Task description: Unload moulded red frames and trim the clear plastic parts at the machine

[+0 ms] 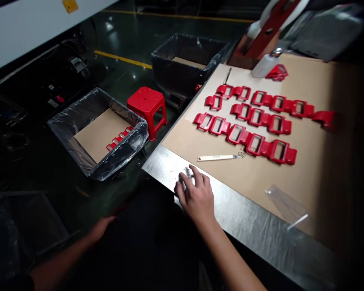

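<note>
My right hand (pixel 197 195) rests on the bare metal edge (pixel 230 198) of the table, fingers apart and slightly bent, holding nothing. Lower down on the left is my left hand (pixel 102 227), beside my dark clothing; its fingers are lost in shadow and blur. A small dark red patch shows at its fingertips, too unclear to name. Beyond my right hand, a craft knife (pixel 216 157) with a pale handle lies on the brown cardboard (pixel 182 137). Several red plastic parts with rectangular openings (pixel 255 143) lie in rough rows behind it.
On the left, a plastic-lined bin (pixel 63 125) holds cardboard and several red parts. Next to it stands a red stool (pixel 145 101), with another lined bin (pixel 182 72) behind. A white bottle (pixel 265 66) is at the table's back; a clear plastic bag (pixel 286 204) lies front right.
</note>
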Action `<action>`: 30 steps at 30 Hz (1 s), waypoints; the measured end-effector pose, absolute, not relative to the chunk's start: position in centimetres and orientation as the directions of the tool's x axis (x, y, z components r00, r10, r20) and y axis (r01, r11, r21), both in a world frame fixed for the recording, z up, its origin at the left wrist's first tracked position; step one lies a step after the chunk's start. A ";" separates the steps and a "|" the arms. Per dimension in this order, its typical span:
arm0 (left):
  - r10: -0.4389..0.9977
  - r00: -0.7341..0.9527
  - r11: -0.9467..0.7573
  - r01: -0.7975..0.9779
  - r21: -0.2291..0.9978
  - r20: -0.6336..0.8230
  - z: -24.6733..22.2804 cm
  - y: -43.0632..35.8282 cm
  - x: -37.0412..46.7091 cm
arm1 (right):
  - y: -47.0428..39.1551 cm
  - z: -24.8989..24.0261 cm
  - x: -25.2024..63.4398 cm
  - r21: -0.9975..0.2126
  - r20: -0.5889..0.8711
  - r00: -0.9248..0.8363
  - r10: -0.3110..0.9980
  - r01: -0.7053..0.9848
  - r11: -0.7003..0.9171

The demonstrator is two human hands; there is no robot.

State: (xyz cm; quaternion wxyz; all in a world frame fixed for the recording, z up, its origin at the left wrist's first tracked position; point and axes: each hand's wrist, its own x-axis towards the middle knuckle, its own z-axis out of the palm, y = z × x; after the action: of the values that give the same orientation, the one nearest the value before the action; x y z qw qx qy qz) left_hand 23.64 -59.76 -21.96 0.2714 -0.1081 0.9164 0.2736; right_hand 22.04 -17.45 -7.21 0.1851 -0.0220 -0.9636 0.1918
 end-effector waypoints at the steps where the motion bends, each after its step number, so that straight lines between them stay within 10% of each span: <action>1: 0.021 -0.845 0.813 -0.297 0.501 -0.535 -22.6 -60.5 21.4 | -17.6 -7.3 22.2 -0.351 0.363 -0.928 0.082 -0.055 0.935; 11: 0.685 -0.712 0.326 0.109 0.939 -0.156 -17.0 -52.3 9.2 | -25.4 -10.0 25.8 -0.088 0.680 -0.727 0.096 0.049 0.995; 19: 0.973 -0.203 -0.014 -0.539 0.842 -0.113 -5.5 -48.8 15.7 | -37.8 -4.0 32.4 -0.226 0.838 -0.529 0.133 -0.114 0.967; 23: 0.957 -0.260 -0.036 -0.540 0.841 -0.126 -2.3 -50.1 19.8 | -41.4 -3.6 36.5 -0.461 0.799 -0.498 0.338 -0.146 0.875; 27: 0.903 -0.366 -0.018 -0.559 0.829 -0.227 -1.7 -49.2 22.4 | -42.2 -4.7 39.2 -0.884 0.466 -0.396 0.791 -0.237 0.402; 30: 0.882 -0.411 -0.037 -0.546 0.837 -0.229 -2.1 -47.7 23.4 | -41.7 -5.1 40.3 -0.890 -0.088 -0.706 0.703 -0.261 -0.374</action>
State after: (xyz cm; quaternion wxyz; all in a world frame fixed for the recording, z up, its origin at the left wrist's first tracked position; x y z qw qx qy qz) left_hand 23.42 -47.68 -2.11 0.5119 0.1796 0.4683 0.6974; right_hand 40.32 -41.65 -5.06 0.3032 -0.2349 -0.4700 0.7950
